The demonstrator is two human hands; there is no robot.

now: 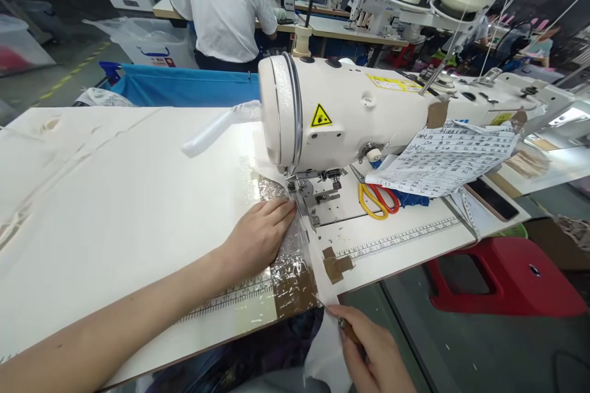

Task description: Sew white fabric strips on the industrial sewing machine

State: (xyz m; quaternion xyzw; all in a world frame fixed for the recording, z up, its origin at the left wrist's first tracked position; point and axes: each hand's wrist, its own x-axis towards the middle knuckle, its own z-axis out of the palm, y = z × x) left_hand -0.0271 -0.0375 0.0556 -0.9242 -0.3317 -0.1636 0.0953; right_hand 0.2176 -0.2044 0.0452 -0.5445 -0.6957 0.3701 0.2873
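Observation:
My left hand (258,234) lies flat on the white sewing table (115,221), fingers stretched toward the presser foot (308,195) of the white sewing machine (341,113). It presses on a white fabric strip (318,258) that runs from under the foot toward me, over crinkled clear tape. My right hand (375,356) is closed near the table's front edge, pinching the near end of the strip together with a thin brown-handled tool (348,328).
Yellow-and-red scissors (375,198) and a printed paper sheet (449,159) lie right of the needle, beside a phone (495,198). A red stool (504,276) stands at the right. A person in a white shirt (221,6) works behind a blue bin (184,86).

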